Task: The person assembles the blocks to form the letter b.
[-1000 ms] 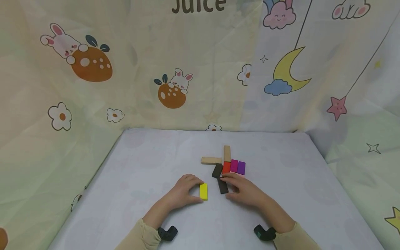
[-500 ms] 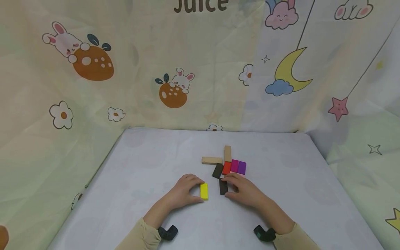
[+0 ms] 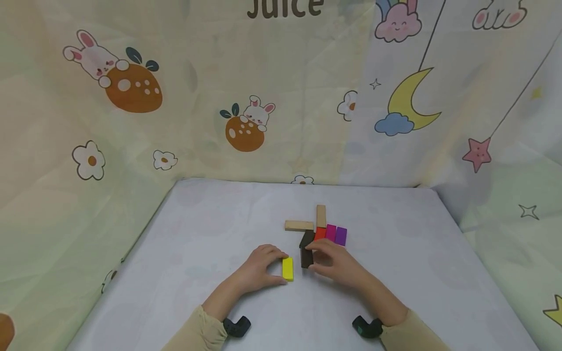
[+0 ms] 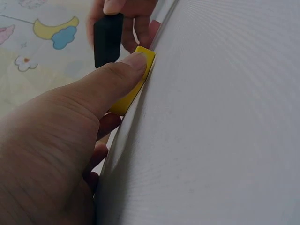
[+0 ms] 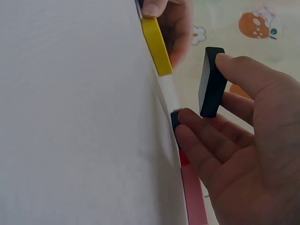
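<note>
My left hand (image 3: 258,269) pinches a yellow block (image 3: 287,269) by its ends, thumb at the near end, low at the white tabletop. To its right, my right hand (image 3: 337,263) holds a black block (image 3: 307,258) between thumb and fingers. In the right wrist view this held black block (image 5: 212,82) is raised off the surface and tilted. A second black block (image 3: 306,237) lies just beyond it, partly covered in the head view. Beside that one are red (image 3: 320,233), magenta (image 3: 331,232) and purple (image 3: 341,236) blocks. A pink block (image 5: 193,197) is mostly hidden behind my right hand in the head view.
Behind the coloured blocks lie two plain wooden blocks, one crosswise (image 3: 299,225) and one lengthwise (image 3: 321,216). The white tabletop (image 3: 210,214) ends at a printed cloth backdrop (image 3: 303,136) at the back and sides.
My right hand has lifted the nearer black block off the table and carried it slightly left, towards the yellow block. My left hand stays in place on the yellow block.
</note>
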`<state>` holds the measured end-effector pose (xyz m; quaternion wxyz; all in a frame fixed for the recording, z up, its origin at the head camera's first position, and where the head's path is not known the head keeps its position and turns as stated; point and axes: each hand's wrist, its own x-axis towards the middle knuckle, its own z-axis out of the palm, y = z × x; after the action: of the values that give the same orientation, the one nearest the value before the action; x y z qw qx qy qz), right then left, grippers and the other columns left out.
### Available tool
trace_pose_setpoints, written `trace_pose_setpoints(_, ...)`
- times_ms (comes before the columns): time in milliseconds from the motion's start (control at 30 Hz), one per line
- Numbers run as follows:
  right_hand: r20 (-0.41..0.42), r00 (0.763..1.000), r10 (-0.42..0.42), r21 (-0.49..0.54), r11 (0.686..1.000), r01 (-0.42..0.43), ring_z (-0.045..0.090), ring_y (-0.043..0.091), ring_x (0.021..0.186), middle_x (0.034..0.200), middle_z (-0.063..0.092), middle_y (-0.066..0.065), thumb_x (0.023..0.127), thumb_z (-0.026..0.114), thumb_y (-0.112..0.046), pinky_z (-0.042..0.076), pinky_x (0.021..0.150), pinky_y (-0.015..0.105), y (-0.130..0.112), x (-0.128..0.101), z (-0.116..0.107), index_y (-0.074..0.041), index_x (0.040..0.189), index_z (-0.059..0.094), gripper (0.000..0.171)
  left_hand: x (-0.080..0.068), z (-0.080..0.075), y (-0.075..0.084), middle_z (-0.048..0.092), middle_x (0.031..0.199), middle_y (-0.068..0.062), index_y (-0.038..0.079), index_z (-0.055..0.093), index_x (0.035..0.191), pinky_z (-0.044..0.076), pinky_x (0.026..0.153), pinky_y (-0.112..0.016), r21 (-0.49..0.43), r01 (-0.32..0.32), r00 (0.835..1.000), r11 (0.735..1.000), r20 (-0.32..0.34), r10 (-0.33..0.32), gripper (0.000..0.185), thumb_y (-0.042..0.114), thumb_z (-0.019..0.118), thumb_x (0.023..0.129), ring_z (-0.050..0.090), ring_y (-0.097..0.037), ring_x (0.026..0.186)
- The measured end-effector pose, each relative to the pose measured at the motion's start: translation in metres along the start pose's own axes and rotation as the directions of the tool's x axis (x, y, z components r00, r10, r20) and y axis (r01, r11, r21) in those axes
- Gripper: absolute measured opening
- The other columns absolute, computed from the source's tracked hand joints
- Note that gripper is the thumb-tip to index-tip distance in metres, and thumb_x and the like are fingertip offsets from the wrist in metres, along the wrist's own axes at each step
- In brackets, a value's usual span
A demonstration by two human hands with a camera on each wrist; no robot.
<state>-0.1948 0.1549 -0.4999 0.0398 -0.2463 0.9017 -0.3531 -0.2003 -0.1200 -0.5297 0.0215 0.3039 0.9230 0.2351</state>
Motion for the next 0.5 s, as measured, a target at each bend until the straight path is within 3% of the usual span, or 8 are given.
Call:
trace_pose_setpoints(233,0.012,0.999,-0.052,0.055,0.997,0.051,0.051,0.001,0.111,0.122,0.051,-0.018,0.080,0.068,-0.041,0.048,0.095,0.029,-0.008,0.013,0.008,-0.034,0.123,0.053,0.047,0.000,-0.001,0.000,0.048,0.122,0.015,0.040,0.049,0.124,0.033,0.107,-0.039,-0.010,-0.006,1.000,1.000,-0.001,0.006,0.063,0.070,0.059,0.070,0.039,-0.012,0.122)
trace_pose_setpoints(500,0.005,1.000,-0.025,0.051,0.998,0.024,0.049,0.000,0.112,0.121,0.049,-0.022,0.079,0.068,-0.044,0.047,0.097,0.032,-0.002,0.025,0.013,-0.037,0.122,0.052,0.046,0.000,-0.001,-0.001,0.048,0.122,0.016,0.041,0.048,0.124,0.033,0.106,-0.038,0.000,-0.015,1.000,1.000,0.001,0.015,0.063,0.071,0.057,0.070,0.040,-0.011,0.121)
